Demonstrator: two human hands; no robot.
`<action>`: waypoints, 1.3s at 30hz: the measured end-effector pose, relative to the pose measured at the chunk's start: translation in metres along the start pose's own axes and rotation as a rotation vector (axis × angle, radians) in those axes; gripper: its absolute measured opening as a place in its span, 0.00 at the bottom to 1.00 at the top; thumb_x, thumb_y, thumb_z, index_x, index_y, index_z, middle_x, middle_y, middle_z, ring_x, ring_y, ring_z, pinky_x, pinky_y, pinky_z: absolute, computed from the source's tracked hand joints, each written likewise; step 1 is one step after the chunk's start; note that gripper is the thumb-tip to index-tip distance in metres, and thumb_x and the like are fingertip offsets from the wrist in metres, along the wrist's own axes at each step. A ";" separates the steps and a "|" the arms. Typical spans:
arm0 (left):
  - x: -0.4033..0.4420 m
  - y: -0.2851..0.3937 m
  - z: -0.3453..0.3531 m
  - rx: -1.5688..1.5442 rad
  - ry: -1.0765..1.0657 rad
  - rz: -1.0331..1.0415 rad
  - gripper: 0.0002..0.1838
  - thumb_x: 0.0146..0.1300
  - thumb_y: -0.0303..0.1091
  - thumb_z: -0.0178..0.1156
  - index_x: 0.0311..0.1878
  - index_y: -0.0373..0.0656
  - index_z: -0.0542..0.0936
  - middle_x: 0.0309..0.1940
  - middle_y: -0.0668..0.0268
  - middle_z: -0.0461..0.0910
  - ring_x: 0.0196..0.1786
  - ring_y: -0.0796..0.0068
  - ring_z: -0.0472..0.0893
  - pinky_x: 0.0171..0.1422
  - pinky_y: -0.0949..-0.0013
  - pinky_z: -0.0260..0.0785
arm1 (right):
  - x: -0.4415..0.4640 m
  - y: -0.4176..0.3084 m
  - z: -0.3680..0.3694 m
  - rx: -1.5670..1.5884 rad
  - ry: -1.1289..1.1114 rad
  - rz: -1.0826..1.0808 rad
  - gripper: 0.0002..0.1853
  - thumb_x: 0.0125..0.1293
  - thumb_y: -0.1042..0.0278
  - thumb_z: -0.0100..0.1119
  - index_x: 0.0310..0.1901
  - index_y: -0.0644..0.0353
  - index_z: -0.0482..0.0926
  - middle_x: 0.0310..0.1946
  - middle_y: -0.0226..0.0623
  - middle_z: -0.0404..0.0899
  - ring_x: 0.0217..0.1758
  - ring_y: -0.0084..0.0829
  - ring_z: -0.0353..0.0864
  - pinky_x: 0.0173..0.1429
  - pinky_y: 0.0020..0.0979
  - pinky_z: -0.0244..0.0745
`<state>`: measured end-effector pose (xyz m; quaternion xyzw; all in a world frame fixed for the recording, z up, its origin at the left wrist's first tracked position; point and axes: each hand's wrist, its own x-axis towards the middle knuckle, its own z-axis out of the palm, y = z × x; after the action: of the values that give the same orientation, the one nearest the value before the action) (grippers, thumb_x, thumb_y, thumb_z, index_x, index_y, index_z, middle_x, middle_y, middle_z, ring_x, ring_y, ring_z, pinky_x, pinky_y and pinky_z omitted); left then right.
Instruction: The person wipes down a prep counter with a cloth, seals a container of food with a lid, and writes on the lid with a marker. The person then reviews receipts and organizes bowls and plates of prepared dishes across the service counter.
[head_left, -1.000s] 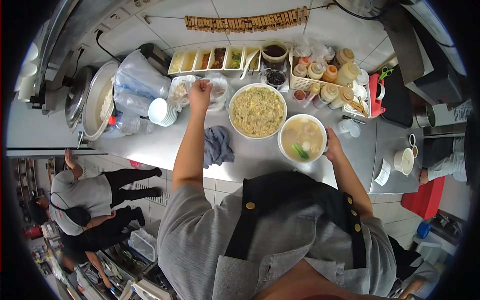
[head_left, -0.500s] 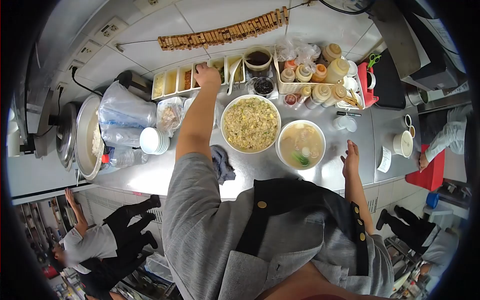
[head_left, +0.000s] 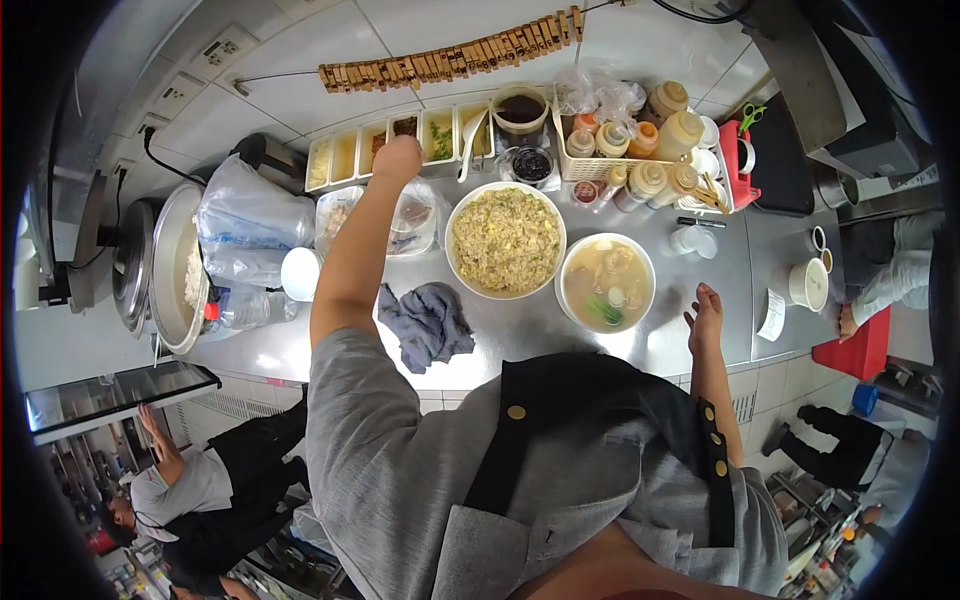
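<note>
My left hand point(head_left: 398, 158) is over the front edge of the condiment tray point(head_left: 371, 170), just below the dark red topping point(head_left: 405, 127). Its fingers are bunched, and what they hold, if anything, is hidden. My right hand point(head_left: 706, 308) hovers right of the soup bowl point(head_left: 607, 283), fingers apart and nothing in it. Pale broth with chunks and a green vegetable fills that bowl. Left of it, nearly touching, sits a large white bowl of fried rice point(head_left: 506, 241). A crumpled grey cloth point(head_left: 428, 325) lies below left of the rice.
Sauce bottles point(head_left: 648, 180) and a basket stand at the back right. At left are a metal rice pot point(head_left: 178, 270), plastic bags point(head_left: 253, 217) and white cups point(head_left: 301, 274). A co-worker's hand point(head_left: 847, 321) is at the far right; other people stand behind.
My left hand rose from the plastic-covered containers to the condiment tray, then shifted slightly down and left. My right hand let go of the soup bowl and moved right.
</note>
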<state>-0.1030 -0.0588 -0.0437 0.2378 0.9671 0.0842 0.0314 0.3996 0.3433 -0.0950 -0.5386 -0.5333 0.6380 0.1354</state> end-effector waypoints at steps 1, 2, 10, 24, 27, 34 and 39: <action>0.001 -0.006 0.002 0.000 0.002 -0.002 0.09 0.58 0.36 0.61 0.36 0.44 0.87 0.35 0.51 0.84 0.41 0.54 0.85 0.48 0.55 0.76 | 0.001 -0.001 0.002 0.004 -0.017 -0.014 0.24 0.67 0.49 0.59 0.59 0.50 0.71 0.55 0.29 0.68 0.57 0.34 0.63 0.63 0.45 0.63; 0.003 -0.013 0.004 -0.060 -0.060 -0.057 0.10 0.58 0.38 0.62 0.36 0.44 0.87 0.35 0.53 0.85 0.40 0.55 0.85 0.48 0.54 0.77 | 0.002 -0.002 0.003 0.007 -0.035 -0.029 0.23 0.66 0.49 0.60 0.59 0.50 0.71 0.55 0.28 0.68 0.57 0.33 0.63 0.63 0.45 0.64; 0.000 -0.051 0.042 -0.175 -0.088 -0.160 0.16 0.55 0.46 0.66 0.32 0.41 0.86 0.33 0.52 0.85 0.35 0.54 0.85 0.41 0.55 0.76 | -0.008 -0.017 0.014 0.000 -0.042 -0.058 0.24 0.68 0.53 0.57 0.61 0.53 0.71 0.55 0.31 0.70 0.59 0.32 0.65 0.64 0.46 0.64; -0.092 0.078 -0.021 -0.977 -0.179 -0.174 0.07 0.61 0.28 0.62 0.38 0.38 0.87 0.24 0.71 0.80 0.26 0.84 0.71 0.32 0.76 0.64 | -0.020 -0.044 0.091 -0.308 -0.396 -0.500 0.36 0.76 0.36 0.30 0.71 0.57 0.65 0.75 0.46 0.55 0.80 0.40 0.46 0.81 0.40 0.36; -0.135 0.131 0.004 -0.989 -0.252 0.021 0.06 0.64 0.29 0.62 0.41 0.39 0.86 0.24 0.74 0.79 0.27 0.87 0.71 0.33 0.79 0.64 | -0.023 -0.043 0.107 -0.381 -0.441 -0.568 0.37 0.76 0.35 0.28 0.72 0.56 0.64 0.75 0.49 0.54 0.81 0.43 0.43 0.81 0.43 0.34; -0.225 0.232 0.013 -0.382 0.292 0.668 0.04 0.56 0.31 0.64 0.34 0.44 0.84 0.26 0.63 0.72 0.29 0.60 0.78 0.34 0.59 0.71 | -0.038 -0.037 0.119 -0.599 -0.439 -0.593 0.40 0.71 0.26 0.27 0.73 0.46 0.63 0.78 0.45 0.48 0.82 0.49 0.35 0.78 0.57 0.30; -0.229 0.233 0.026 -0.358 0.385 0.727 0.04 0.57 0.30 0.65 0.36 0.45 0.85 0.26 0.64 0.72 0.29 0.64 0.76 0.34 0.61 0.70 | -0.035 -0.040 0.116 -0.570 -0.398 -0.602 0.39 0.73 0.30 0.28 0.72 0.51 0.65 0.76 0.48 0.51 0.81 0.52 0.38 0.80 0.51 0.31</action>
<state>0.2088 0.0420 -0.0231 0.5330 0.7792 0.2986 -0.1402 0.3008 0.2710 -0.0600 -0.2423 -0.8360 0.4891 0.0562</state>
